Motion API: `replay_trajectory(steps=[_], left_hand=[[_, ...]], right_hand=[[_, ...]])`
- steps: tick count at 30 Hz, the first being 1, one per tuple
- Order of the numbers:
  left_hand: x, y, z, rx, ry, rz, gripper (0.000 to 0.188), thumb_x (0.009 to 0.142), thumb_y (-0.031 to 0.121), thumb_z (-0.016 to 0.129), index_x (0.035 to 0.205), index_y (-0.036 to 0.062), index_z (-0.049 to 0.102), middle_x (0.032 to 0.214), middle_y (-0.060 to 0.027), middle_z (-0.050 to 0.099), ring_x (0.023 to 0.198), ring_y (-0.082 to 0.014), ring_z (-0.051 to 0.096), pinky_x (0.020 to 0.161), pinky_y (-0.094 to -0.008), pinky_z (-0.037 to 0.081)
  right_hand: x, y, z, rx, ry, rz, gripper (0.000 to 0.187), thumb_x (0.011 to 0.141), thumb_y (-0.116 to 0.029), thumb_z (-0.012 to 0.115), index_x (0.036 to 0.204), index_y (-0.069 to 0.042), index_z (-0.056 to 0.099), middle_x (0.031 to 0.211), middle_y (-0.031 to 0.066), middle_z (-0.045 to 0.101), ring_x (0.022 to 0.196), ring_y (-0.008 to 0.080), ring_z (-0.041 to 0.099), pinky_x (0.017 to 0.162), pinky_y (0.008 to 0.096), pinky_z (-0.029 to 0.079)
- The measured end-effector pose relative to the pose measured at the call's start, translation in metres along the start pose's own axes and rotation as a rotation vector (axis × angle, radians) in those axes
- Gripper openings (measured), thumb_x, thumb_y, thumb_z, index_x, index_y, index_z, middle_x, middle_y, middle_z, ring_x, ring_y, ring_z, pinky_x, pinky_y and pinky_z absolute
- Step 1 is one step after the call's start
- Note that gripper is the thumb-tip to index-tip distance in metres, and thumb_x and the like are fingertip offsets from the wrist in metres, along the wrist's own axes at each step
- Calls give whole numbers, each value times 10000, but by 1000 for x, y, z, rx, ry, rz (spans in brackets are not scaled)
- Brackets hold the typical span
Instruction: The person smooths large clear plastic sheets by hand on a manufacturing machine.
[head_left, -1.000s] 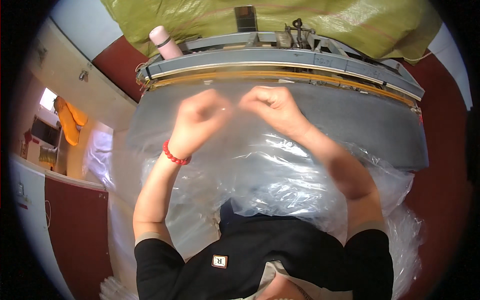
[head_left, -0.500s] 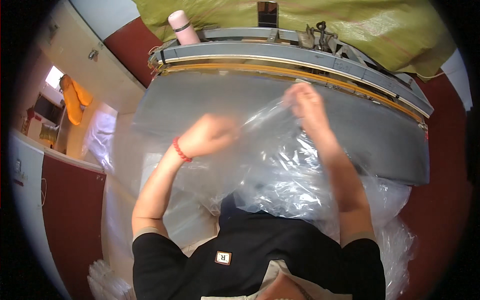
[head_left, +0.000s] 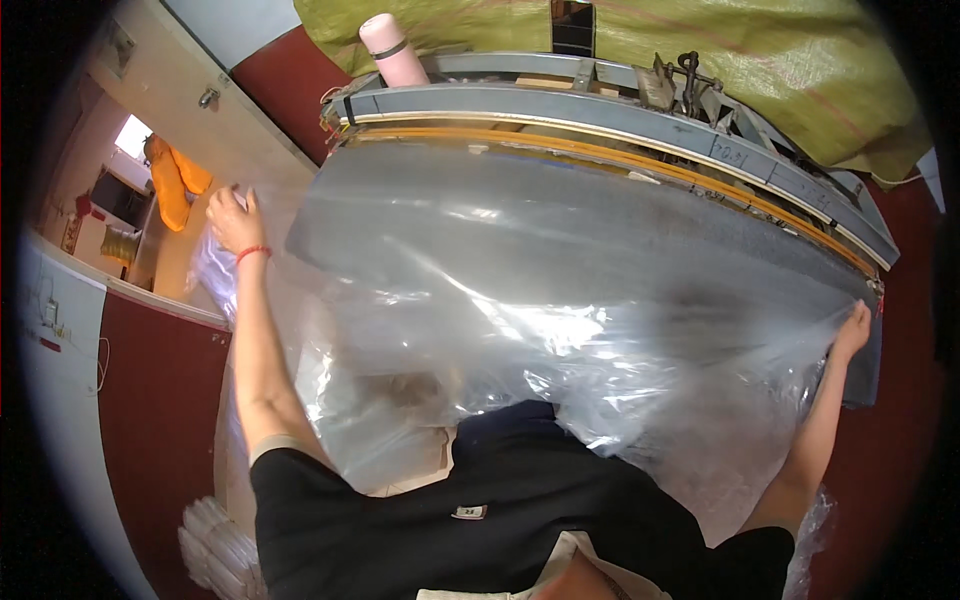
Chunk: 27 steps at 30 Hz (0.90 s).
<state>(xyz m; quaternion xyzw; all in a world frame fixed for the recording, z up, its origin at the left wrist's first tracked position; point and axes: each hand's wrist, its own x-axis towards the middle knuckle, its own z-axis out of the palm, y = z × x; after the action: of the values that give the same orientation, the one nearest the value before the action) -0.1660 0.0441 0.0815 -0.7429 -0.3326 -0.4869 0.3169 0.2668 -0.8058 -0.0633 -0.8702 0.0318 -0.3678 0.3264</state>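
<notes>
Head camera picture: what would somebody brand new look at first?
Probably the big shiny clear plastic sheet, spread between the left hand and the right hand across the middle. Next might come the pink bottle by the grey metal bar at the top. The bright orange thing at the far left also stands out.

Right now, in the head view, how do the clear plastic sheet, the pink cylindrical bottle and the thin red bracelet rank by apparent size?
1. Clear plastic sheet, spread widest
2. Pink cylindrical bottle
3. Thin red bracelet, clearly smallest
</notes>
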Motion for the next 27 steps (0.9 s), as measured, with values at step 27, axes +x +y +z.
replay_trajectory(steps=[27], left_hand=[[-39, 449, -225, -2085, -1775, -62, 287, 825, 227, 519, 1021, 18, 533, 1023, -88, 566, 872, -166, 557, 738, -261, 426]], right_hand=[[17, 38, -92, -642, -19, 217, 280, 852, -253, 401, 871, -14, 544, 802, 208, 592, 790, 364, 566, 698, 454, 425]])
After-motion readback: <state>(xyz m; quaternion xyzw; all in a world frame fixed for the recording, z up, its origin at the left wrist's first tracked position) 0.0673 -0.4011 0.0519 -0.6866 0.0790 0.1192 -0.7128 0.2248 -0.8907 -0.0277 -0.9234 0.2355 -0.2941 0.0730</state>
